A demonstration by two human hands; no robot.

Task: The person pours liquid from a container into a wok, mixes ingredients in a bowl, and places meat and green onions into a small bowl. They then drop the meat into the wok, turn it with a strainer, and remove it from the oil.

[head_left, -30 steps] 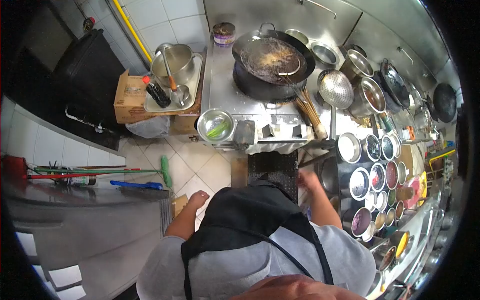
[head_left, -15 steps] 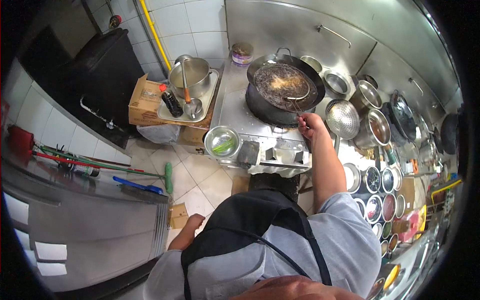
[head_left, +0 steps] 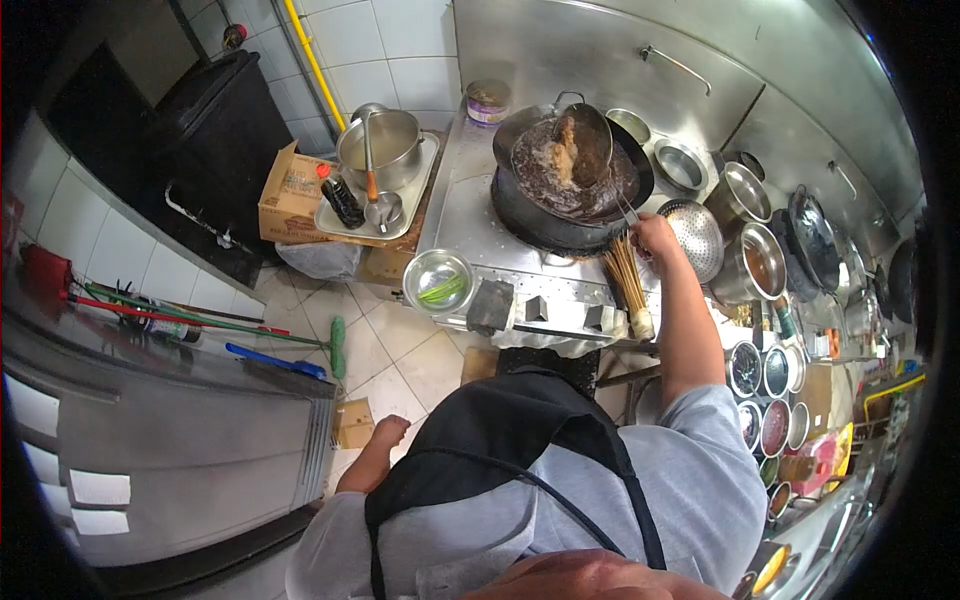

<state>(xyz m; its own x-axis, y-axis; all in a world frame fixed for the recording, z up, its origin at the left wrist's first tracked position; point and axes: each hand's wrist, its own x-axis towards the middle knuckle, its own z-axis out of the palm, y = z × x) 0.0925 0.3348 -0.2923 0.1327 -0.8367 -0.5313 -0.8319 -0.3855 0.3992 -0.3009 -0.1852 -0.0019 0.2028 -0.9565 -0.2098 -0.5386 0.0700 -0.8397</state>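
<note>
My right hand (head_left: 655,237) is closed on the handle of a round, dark mesh skimmer (head_left: 597,145). The skimmer is tilted over a black wok (head_left: 508,205) on the stove, with golden-brown fried food (head_left: 565,150) at its left side. Dark, bubbling oil (head_left: 585,203) fills the bottom of the wok. Just under my right hand, a bamboo wok brush (head_left: 627,283) rests at the stove's front edge. A perforated ladle (head_left: 693,240) lies to the right of that hand. My left hand (head_left: 388,432) hangs by my side, fingers curled, with nothing visible in it.
Left of the wok, a metal bowl (head_left: 418,273) holds green vegetables. A pot (head_left: 385,160), a ladle and a dark bottle (head_left: 343,203) stand on a tray. To the right are pots (head_left: 748,262) and several seasoning bowls (head_left: 775,425). A broom (head_left: 337,350) is at floor left.
The skimmer has come up out of the oil and tilted, bringing fried food up with it. My right hand has shifted right, uncovering the bamboo brush. My left hand stays low at my side.
</note>
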